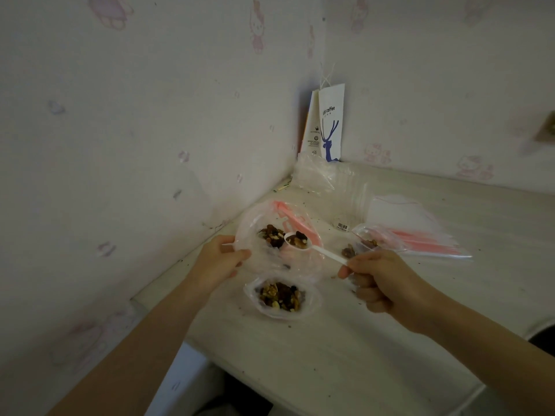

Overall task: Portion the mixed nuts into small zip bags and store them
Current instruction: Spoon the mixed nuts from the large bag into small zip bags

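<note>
**White spoon of nuts at the open bag**

Pale wood table [345, 349] fills a corner, with dark crumbs on it. The wall [120, 115] has soft pink cartoon cats. A white paper coffee bag [330, 124] leans in the corner. The left hand [219, 259] pinches the rim of a thin, crinkly zip bag [249, 223] with some nuts inside. The right hand [378, 280] curls round the handle of a small plastic spoon [324, 252], heaped with nuts, at the bag's mouth. Just in front, more mixed nuts [280, 295] lie in round clear wrap. Flat empty bags [420, 238] with pink strips are stacked to the right.
</note>
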